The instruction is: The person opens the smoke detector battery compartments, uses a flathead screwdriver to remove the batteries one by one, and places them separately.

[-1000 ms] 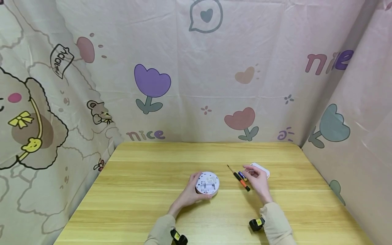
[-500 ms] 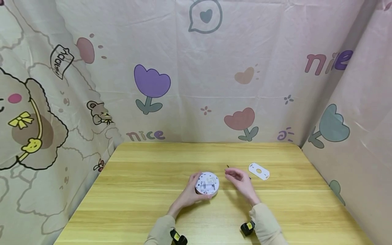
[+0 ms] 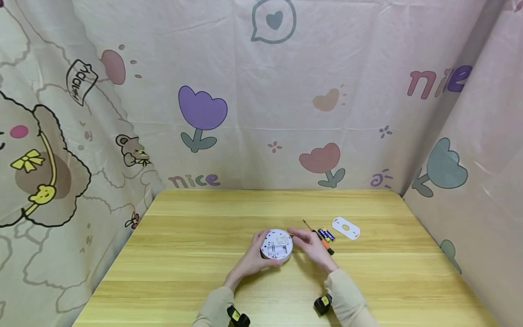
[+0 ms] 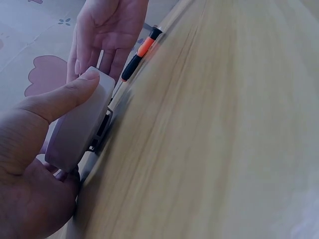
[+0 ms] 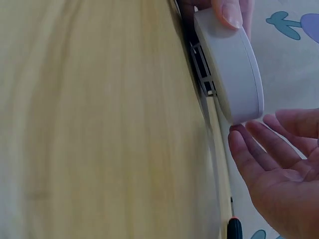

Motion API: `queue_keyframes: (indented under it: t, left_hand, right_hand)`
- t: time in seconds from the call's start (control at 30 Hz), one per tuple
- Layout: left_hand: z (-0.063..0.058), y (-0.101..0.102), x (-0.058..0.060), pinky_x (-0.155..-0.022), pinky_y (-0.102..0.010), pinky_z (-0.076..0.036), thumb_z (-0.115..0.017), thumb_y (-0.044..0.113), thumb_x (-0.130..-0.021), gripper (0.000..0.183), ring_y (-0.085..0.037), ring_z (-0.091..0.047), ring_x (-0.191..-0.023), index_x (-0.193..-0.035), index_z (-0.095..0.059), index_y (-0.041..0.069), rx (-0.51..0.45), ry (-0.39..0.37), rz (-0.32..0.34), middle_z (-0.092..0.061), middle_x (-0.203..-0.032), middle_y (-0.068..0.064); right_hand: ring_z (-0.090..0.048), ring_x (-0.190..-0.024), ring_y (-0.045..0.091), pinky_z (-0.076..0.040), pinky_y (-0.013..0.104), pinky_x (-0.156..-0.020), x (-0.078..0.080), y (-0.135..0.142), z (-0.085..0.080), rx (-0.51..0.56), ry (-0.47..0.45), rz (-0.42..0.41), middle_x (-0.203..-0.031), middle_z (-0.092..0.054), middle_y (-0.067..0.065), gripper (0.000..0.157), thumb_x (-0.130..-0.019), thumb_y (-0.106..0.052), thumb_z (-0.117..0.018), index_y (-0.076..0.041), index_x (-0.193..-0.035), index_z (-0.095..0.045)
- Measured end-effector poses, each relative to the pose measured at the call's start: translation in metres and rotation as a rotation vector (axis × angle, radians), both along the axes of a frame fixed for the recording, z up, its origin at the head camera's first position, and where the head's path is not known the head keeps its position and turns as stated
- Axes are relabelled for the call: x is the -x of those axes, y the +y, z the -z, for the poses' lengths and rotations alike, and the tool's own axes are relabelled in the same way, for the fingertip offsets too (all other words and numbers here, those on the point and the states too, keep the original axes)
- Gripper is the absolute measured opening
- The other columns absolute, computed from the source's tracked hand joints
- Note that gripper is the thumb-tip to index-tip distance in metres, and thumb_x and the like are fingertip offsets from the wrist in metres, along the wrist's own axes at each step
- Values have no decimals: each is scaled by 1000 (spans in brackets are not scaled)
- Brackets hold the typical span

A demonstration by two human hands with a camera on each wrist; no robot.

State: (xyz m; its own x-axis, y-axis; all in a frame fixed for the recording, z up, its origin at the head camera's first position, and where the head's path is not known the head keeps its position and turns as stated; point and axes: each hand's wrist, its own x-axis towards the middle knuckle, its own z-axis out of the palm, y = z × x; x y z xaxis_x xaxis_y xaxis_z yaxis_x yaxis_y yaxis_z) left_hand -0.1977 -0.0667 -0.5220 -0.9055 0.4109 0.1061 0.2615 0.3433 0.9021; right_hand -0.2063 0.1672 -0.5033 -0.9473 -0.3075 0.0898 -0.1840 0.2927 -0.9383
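Observation:
A round white smoke alarm (image 3: 282, 236) sits with its battery bay facing up. My left hand (image 3: 252, 260) grips it from the left, thumb along the near side and fingers round the far side. In the left wrist view the thumb presses on the alarm's (image 4: 84, 114) pale side wall. At the opposite rim is my right hand (image 3: 311, 249), fingers extended and fingertips right at the edge. The right wrist view shows these fingers (image 5: 271, 144) loosely spread just by the alarm's (image 5: 237, 69) end, with nothing held in them.
Right of the right hand lie small blue-and-yellow batteries (image 3: 326, 234) and a black-and-orange screwdriver (image 3: 325, 246). Beyond them is a white oval mounting plate (image 3: 339, 222) with a centre hole. A patterned curtain (image 3: 261, 91) hangs behind the wooden table (image 3: 196, 254).
My right hand has moved left from over the batteries and plate to the alarm's right rim, uncovering the batteries and screwdriver. The left hand and the alarm have stayed put.

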Motion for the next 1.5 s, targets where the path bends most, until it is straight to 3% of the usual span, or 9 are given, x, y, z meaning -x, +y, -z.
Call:
queue_keyframes:
  t: [0.1,0.3,0.53,1.27,1.5]
  left_hand:
    - [0,0,0,-120,-68,-27,-88,24,-76,110,-45,-37,-141,-159,-20,-1,1,1,0,-27,-156,-25]
    - [2,0,0,-120,-69,-27,-88,25,-76,110,-45,-38,-141,-159,-20,-1,5,8,3,-27,-155,-25]
    - [2,0,1,-120,-69,-27,-88,25,-76,109,-45,-38,-141,-159,-21,0,12,18,8,-28,-156,-25]
    - [-5,-7,-1,-122,-70,-20,-85,24,-80,105,-50,-30,-148,-158,-20,-4,29,6,46,-27,-161,-31]
    - [-9,-13,0,-124,-67,-16,-83,30,-83,105,-48,-20,-153,-159,-18,-1,66,-6,93,-18,-166,-27]
  right_hand:
    - [-51,-137,42,-40,57,-118,2,-2,3,-4,-16,-16,-146,-55,23,41,-103,-14,-54,2,-141,-54]
    - [-52,-136,41,-40,56,-118,3,-4,3,5,-72,-56,-148,-53,24,44,-103,-14,-53,2,-144,-49]
    - [-52,-135,43,-40,57,-117,3,-4,3,-18,-55,-66,-147,-53,25,45,-102,-11,-53,5,-144,-48]
    - [-53,-132,47,-51,48,-110,0,-2,2,47,-121,-66,-146,-50,31,51,-95,-2,-59,9,-143,-46]
    - [-59,-126,44,-55,43,-107,-2,-1,0,76,-127,-75,-141,-53,32,53,-91,0,-64,9,-141,-48]
